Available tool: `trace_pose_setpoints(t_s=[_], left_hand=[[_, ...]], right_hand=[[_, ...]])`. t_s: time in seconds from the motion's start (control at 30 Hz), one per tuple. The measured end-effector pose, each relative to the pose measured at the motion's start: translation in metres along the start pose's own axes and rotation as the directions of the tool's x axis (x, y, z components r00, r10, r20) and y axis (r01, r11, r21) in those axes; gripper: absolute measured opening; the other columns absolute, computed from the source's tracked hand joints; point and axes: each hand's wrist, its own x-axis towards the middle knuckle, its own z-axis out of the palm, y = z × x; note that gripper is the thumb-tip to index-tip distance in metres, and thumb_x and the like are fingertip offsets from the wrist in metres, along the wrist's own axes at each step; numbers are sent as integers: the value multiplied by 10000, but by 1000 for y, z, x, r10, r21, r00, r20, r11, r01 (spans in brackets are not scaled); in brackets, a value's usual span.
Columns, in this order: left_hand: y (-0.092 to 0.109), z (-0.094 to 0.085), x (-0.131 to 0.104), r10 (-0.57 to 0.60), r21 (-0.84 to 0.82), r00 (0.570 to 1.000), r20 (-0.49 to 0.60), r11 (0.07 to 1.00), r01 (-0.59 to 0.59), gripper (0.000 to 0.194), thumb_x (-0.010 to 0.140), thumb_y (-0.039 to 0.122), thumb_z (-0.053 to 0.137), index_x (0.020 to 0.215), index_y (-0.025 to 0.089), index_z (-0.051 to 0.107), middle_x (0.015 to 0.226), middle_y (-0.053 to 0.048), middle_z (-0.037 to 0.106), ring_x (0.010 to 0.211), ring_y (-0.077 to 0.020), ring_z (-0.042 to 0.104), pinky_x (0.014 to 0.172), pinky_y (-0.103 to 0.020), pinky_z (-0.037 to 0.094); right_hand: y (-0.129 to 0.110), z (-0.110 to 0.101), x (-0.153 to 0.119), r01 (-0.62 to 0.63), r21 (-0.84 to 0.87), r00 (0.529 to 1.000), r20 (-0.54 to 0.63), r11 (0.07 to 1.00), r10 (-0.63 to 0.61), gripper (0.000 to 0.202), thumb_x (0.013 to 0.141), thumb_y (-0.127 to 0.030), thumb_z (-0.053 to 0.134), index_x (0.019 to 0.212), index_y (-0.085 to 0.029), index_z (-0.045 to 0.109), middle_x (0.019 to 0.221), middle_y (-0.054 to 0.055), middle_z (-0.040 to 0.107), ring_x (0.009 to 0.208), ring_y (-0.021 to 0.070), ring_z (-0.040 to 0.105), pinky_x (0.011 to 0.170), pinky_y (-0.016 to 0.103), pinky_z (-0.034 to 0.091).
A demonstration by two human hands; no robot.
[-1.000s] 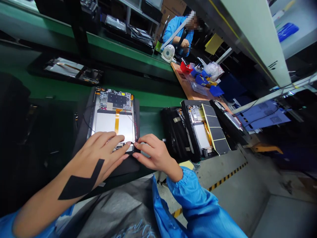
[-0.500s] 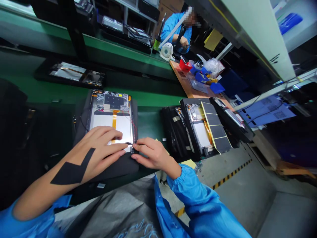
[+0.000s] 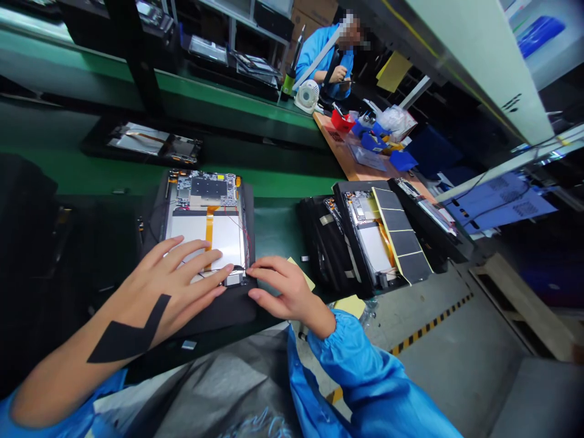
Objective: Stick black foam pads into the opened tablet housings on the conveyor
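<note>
Device (image 3: 231, 234) lies opened beneath the wide-spread left hand (image 3: 182, 280). The curled right hand (image 3: 286, 289) meets its corner; any grip cannot be told.

Your bare left hand (image 3: 185, 277) is palm down, its long fingers spread and pointing forward, with an angular black patch (image 3: 130, 334) across the wrist and the forearm (image 3: 59, 380) bare down to a glossy blue fabric sleeve (image 3: 103, 389). Your bare right hand (image 3: 287, 289) angles inward toward it, fingers bent, thumb parted below them, its wrist emerging from a gathered, shiny blue cuff (image 3: 331, 331).
</note>
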Motion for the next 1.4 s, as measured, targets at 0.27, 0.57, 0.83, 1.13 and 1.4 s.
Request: trace_pose_setpoints(t_s=[0.27,0.57,0.83,1.13,1.4], left_hand=[[1,-1,6,64,18,998,26,998,-64,310,1053,277,461,1286,244,663,1267,-90,714,1263,-312,597,1132,-534,408],[-2,-6,5,-67,-184,997,-32,981,60,324,1046,355,485,1323,324,651,1434,-51,626,1362,-314,532,1170,-536,379],[7,-10,6,-276,-207,954,-115,946,249,218,1027,285,536,1094,213,731,1016,-55,690,956,-229,635,853,-375,494],[23,-21,26,-21,73,997,-74,997,27,281,1008,149,468,1162,112,699,1096,-144,673,1023,-293,584,916,-442,473],[46,-12,32,123,252,992,-14,961,-116,336,933,143,413,1050,163,727,1108,-109,713,1146,-293,547,1050,-448,393]], right_hand=[[-7,-10,4,-87,-3,991,104,996,87,388,1029,-422,602,1304,-157,673,1172,162,692,1068,248,670,909,392,588],[-19,-10,-9,-175,253,955,-189,951,226,311,1029,-258,594,1332,-242,663,1082,98,750,970,210,706,847,346,590],[-26,-4,4,-333,297,869,-272,895,413,158,986,-172,615,1039,-216,758,964,70,737,887,181,690,770,304,571],[-52,-12,20,-280,381,872,-283,881,400,206,977,-129,627,1097,-228,763,978,45,709,882,150,669,766,268,562],[-82,-34,47,-229,409,968,4,883,249,158,883,-157,791,1039,-174,776,994,48,713,940,165,675,883,291,549]])
